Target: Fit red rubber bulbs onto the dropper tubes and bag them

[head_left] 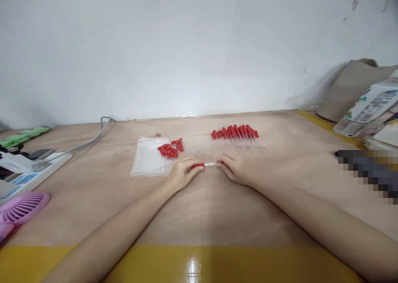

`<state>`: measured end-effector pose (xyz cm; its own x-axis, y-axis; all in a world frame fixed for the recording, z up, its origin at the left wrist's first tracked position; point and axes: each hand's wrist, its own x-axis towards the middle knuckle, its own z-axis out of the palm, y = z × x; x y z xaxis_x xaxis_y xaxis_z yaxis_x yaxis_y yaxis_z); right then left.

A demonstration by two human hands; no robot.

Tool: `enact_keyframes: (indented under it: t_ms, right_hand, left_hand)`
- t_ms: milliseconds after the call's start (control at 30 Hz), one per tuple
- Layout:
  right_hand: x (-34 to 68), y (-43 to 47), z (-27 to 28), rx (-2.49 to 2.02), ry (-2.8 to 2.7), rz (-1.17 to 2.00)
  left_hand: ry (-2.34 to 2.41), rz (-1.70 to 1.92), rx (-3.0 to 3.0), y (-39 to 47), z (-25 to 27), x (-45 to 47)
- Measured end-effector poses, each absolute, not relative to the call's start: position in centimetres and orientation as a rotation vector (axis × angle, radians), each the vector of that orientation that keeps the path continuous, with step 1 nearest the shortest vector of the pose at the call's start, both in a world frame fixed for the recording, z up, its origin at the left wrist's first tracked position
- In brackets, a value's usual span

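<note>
Between my two hands lies a dropper: a red rubber bulb (198, 165) on the left and a clear thin tube (212, 164) on the right, in line and meeting end to end. My left hand (180, 173) is closed around the bulb. The tube's right end is pinched in the fingers of my right hand (239, 170). Beyond my left hand, loose red bulbs (169, 152) sit partly on a clear plastic bag (146, 160). Bare clear tubes (196, 145) are lined up in the middle. To their right, several droppers with red bulbs (235, 133) lie side by side.
On the left are a pink fan (25, 208), a power strip (40, 173) with a grey cable (93, 140), and a green object (25, 137). A beige bag-like container (345, 90) and a printed carton (373, 100) stand at right. A wall (186, 51) closes the back.
</note>
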<state>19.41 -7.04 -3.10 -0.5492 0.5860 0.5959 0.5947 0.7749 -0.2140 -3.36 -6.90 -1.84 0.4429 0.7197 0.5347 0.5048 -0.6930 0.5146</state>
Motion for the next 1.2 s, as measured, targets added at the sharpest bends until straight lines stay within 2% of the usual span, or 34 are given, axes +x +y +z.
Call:
enact_keyframes:
  t_ms: [500,1033,1200]
  right_hand:
    - [18.1,-7.5,-3.3,-0.889,-2.265,0.035]
    - [17.1,-7.6,-3.0,-0.970,-2.341,0.095]
    - [17.0,-7.9,-2.7,-1.069,-2.330,0.260]
  left_hand:
    - [1.135,1.015,2.241,-7.1,-2.6,-3.3]
    - [1.036,1.000,2.382,-7.4,-1.9,-3.2]
    - [0.871,1.113,2.570,-7.1,-2.3,-3.5]
